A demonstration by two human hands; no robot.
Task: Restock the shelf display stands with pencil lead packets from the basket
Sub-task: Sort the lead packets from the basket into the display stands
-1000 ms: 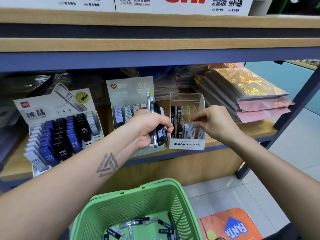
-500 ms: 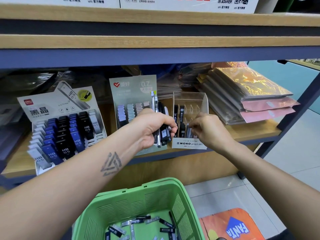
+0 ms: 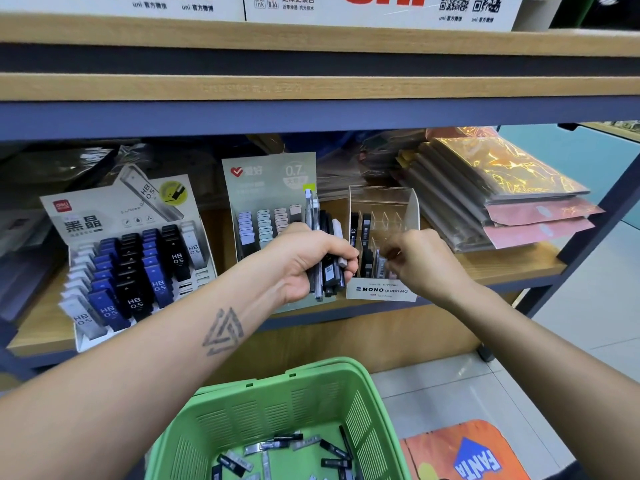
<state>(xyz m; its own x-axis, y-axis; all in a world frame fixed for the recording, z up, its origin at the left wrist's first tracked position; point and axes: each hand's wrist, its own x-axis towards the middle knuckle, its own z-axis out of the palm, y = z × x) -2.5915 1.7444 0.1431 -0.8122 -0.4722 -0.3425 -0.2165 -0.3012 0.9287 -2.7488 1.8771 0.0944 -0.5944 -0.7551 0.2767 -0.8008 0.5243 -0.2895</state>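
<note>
Head view: left hand (image 3: 308,261) grasps a bundle of packets (image 3: 327,251) just left of the MONO stand (image 3: 382,292); right hand (image 3: 420,261) pinches a packet (image 3: 381,263) in its front row.

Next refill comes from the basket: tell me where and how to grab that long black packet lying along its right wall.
Pinch the black packet across its narrow sides near mid-length, coming straight down from above; it lies flat beside the green basket wall, so sideways reach looks blocked.
</note>
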